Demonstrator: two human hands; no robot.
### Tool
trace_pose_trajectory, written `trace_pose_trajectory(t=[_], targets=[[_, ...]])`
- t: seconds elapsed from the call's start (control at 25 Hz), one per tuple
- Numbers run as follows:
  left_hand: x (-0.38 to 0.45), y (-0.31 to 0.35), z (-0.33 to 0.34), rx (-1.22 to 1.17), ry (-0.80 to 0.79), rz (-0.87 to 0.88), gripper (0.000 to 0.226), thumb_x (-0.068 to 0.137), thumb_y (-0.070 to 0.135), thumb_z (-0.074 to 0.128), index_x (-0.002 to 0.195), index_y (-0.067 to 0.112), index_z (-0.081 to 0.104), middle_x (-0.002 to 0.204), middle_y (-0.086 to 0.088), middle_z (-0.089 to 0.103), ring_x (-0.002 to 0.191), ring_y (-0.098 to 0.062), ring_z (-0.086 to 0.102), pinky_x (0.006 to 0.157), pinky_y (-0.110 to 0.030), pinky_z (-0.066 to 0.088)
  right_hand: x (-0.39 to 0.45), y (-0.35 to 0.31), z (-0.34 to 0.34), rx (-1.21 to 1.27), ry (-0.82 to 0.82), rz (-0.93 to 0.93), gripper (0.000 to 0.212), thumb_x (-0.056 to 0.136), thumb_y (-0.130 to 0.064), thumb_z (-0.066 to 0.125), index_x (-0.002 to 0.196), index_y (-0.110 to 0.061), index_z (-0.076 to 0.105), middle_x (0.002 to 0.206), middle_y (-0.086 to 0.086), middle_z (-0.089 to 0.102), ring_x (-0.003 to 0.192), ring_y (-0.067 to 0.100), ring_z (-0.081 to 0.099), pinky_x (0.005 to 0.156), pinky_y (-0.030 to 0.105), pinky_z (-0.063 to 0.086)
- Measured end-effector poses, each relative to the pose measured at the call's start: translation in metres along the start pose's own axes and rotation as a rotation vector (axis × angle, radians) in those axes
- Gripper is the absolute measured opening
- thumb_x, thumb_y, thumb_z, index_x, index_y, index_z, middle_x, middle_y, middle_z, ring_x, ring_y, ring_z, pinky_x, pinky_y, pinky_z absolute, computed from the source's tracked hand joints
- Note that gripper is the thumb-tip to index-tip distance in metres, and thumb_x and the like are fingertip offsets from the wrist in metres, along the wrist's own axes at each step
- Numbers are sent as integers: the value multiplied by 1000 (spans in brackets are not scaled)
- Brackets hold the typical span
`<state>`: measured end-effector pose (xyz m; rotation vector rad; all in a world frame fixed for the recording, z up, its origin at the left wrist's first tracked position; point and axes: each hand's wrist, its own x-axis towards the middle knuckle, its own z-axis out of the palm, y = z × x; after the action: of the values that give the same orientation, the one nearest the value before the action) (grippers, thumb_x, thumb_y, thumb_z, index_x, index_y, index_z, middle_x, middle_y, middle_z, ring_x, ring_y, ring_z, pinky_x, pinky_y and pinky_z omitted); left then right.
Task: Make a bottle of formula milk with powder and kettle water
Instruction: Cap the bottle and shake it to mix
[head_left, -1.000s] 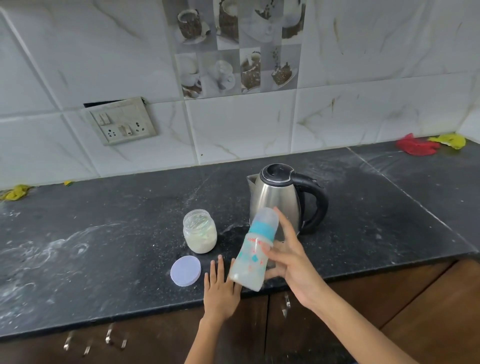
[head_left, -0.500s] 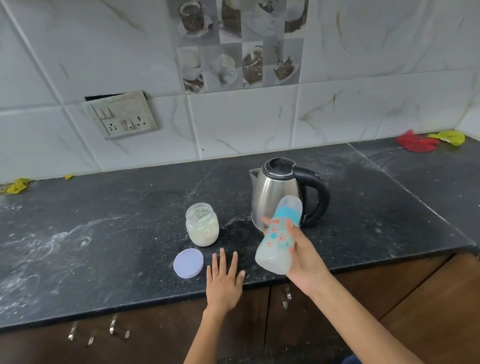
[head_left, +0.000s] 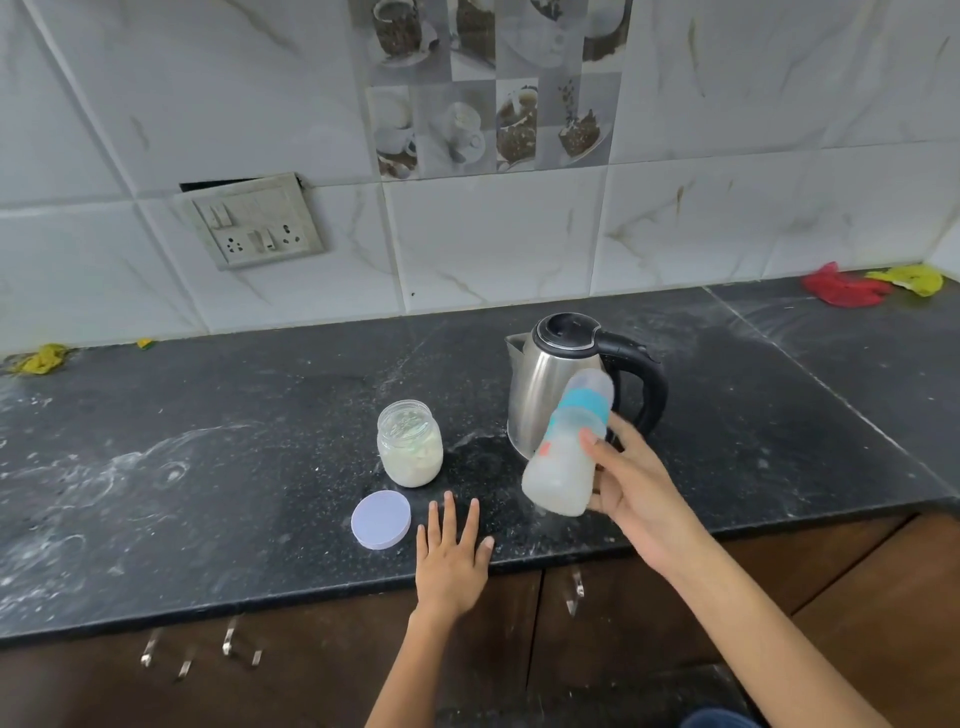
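My right hand (head_left: 631, 491) grips a baby bottle (head_left: 563, 457) with a teal collar and clear cap, held tilted above the counter in front of the steel kettle (head_left: 550, 384); cloudy white liquid fills it and the bottle is motion-blurred. My left hand (head_left: 451, 558) lies flat on the black counter's (head_left: 208, 467) front edge, fingers spread, holding nothing. An open glass jar of pale powder (head_left: 410, 444) stands left of the kettle. Its round lilac lid (head_left: 381, 518) lies flat just left of my left hand.
White powder smears mark the counter's left part. A switch-and-socket plate (head_left: 254, 223) sits on the tiled wall. Red (head_left: 839, 286) and yellow (head_left: 911, 278) cloths lie at the back right, a yellow scrap (head_left: 41, 358) at the back left. Brown cabinet doors (head_left: 597, 623) hang below.
The bottle in my right hand has moved right and up, from beside my left hand to in front of the kettle, changing tilt as it goes. My left hand stays flat on the counter.
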<state>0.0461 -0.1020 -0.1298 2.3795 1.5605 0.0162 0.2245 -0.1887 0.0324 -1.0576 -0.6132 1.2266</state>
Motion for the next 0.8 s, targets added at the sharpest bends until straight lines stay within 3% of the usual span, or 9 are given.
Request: trace_pose_trajectory(t=[0.08,0.2,0.24,0.4,0.56,0.68,0.72,0.8], targets=[[1,0,1,16,5,3,57,99,48,13,149,27,-4,158,-8,-14,146,-29,-14,118,-43,-3,1,8,5,77,69,-94,79,80,-21,68,145,-41,28,128,5,59,108,27,67,74,46,60],[2,-1,2,10,5,0,60,97,49,12,149,25,-5,159,-9,-13,146,-29,-13,118,-44,-1,-12,25,17,-88,-90,-30,95,77,-18,71,144,-55,15,126,3,61,108,25,68,78,54,58],[2,-1,3,4,0,5,62,95,52,9,149,25,-4,159,-9,-12,146,-30,-12,118,-44,-1,-12,25,16,-112,-114,-36,96,76,-17,73,144,-54,18,126,3,61,110,25,67,79,55,57],[2,-1,4,7,14,8,95,66,68,-23,149,27,-2,159,-9,-12,146,-30,-12,118,-43,-1,1,14,13,64,129,-147,83,82,-8,70,142,-45,24,123,3,57,106,28,66,67,46,60],[1,-1,3,-11,-7,7,65,91,53,4,150,26,-1,159,-8,-13,146,-28,-14,118,-43,-2,-10,26,24,-131,-45,-51,91,68,-15,79,137,-44,27,124,6,58,108,25,66,68,47,60],[1,1,1,9,9,8,88,69,61,-17,149,28,-2,159,-8,-13,146,-28,-13,118,-42,-2,5,17,14,104,154,-121,87,75,-10,75,141,-40,26,128,7,53,108,30,64,66,44,60],[0,1,1,8,11,8,90,67,61,-18,149,28,-2,159,-8,-13,146,-29,-13,118,-42,-2,4,16,14,105,148,-102,87,75,-11,75,140,-41,26,128,8,54,108,30,64,67,47,60],[-1,1,0,-12,-3,11,77,80,59,-6,150,26,-2,159,-7,-12,146,-28,-13,118,-42,-1,-4,27,16,-39,-12,-23,90,68,-15,79,137,-44,29,127,11,57,109,29,65,72,52,59]])
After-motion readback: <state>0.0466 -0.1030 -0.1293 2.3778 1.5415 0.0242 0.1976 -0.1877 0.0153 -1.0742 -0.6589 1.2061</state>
